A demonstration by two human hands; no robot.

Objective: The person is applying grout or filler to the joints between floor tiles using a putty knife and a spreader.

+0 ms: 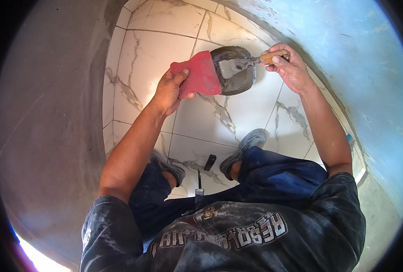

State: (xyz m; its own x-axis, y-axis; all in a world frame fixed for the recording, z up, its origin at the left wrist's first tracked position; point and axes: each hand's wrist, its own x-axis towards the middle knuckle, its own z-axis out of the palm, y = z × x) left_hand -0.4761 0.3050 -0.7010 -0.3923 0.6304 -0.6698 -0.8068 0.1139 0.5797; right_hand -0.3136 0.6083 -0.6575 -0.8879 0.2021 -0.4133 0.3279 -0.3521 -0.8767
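Observation:
My left hand (168, 90) is closed round one side of a flat red spreader (200, 75), the thumb lying on its face. The spreader's far edge overlaps the left rim of a round bowl (255, 80). Grey paste (238, 85) coats the inside of the bowl. In my right hand (293, 68) is the wooden handle of a small trowel (235, 66), gripped between thumb and fingers. Its paste-smeared blade points left over the bowl, close to the spreader. Whether the blade touches the spreader, I cannot tell.
The bowl stands on a marble-patterned tile floor (158, 50). Grey plastered walls rise on the left (51, 99) and right (360, 54). Between my shoes (251, 140) lies a small black object (210, 162), with a thin-stemmed device (199, 192) nearer my body.

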